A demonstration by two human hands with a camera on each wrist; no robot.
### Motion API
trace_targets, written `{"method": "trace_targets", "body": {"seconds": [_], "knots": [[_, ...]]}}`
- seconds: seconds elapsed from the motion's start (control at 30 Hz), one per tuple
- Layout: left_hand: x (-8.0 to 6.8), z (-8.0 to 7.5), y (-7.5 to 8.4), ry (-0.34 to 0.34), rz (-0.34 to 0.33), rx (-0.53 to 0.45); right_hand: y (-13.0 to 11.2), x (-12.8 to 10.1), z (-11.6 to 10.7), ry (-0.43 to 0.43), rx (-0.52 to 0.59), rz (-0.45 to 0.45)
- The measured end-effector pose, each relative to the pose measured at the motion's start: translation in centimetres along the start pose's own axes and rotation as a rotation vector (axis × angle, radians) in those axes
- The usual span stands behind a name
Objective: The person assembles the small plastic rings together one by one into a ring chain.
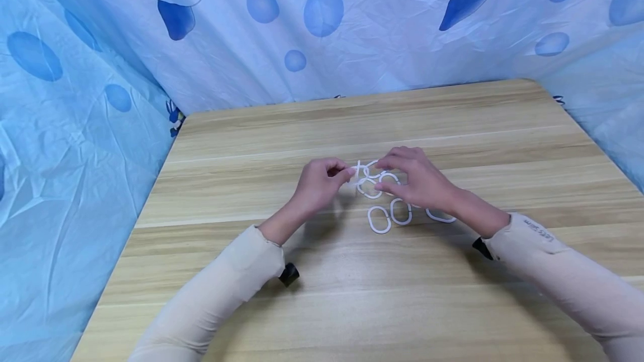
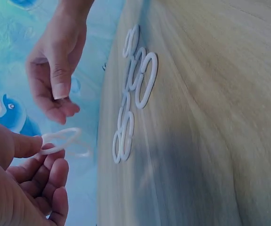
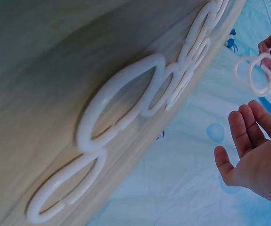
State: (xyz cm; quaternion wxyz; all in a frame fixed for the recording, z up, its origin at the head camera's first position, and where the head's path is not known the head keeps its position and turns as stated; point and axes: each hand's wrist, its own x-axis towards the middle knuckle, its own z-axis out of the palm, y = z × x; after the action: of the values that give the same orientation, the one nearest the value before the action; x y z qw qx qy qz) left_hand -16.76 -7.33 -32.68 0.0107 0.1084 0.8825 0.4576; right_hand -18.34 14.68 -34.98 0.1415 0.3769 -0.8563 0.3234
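My left hand [image 1: 319, 183] pinches a white oval plastic ring [image 2: 60, 148], shaped like a shower curtain ring, between thumb and fingertips. A second ring hangs linked through it, above the table. My right hand [image 1: 416, 177] hovers just to the right, palm towards the left hand; in the right wrist view its fingers [image 3: 241, 132] are loosely extended and hold nothing. Below both hands, several more white rings [image 3: 104, 99] lie flat on the table, some touching or overlapping. A small gap shows in the side of some. The right wrist partly hides one ring [image 1: 441, 219].
The wood-grain table [image 1: 322, 306] has a rounded far right corner. A blue curtain [image 1: 216, 60] with whale and bubble prints hangs behind it and along both sides. Small black devices [image 1: 289, 274] sit beneath both sleeve cuffs.
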Motion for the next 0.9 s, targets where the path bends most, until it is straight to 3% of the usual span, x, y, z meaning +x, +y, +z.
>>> {"method": "trace_targets", "body": {"seconds": [0.13,0.3,0.4,0.5,0.67,0.9], "knots": [[0.0,-0.3,-0.2,0.074,0.065,0.088,0.6,-0.4,-0.6,0.011,-0.029,0.013],[0.0,-0.6,-0.5,0.252,0.335,0.420,1.3,-0.8,-1.2,0.002,-0.060,0.048],[0.0,-0.8,-0.6,0.313,0.433,0.495,1.5,-1.0,-1.3,-0.008,-0.072,0.066],[0.1,-0.8,-0.6,0.311,0.413,0.450,1.6,-1.2,-1.5,-0.030,-0.074,0.088],[0.1,-0.9,-0.4,0.285,0.312,0.326,2.0,-1.6,-2.1,-0.052,-0.066,0.128],[0.3,-1.0,-0.5,0.243,0.223,0.151,2.9,-2.0,-2.8,-0.036,-0.076,0.093]]}}
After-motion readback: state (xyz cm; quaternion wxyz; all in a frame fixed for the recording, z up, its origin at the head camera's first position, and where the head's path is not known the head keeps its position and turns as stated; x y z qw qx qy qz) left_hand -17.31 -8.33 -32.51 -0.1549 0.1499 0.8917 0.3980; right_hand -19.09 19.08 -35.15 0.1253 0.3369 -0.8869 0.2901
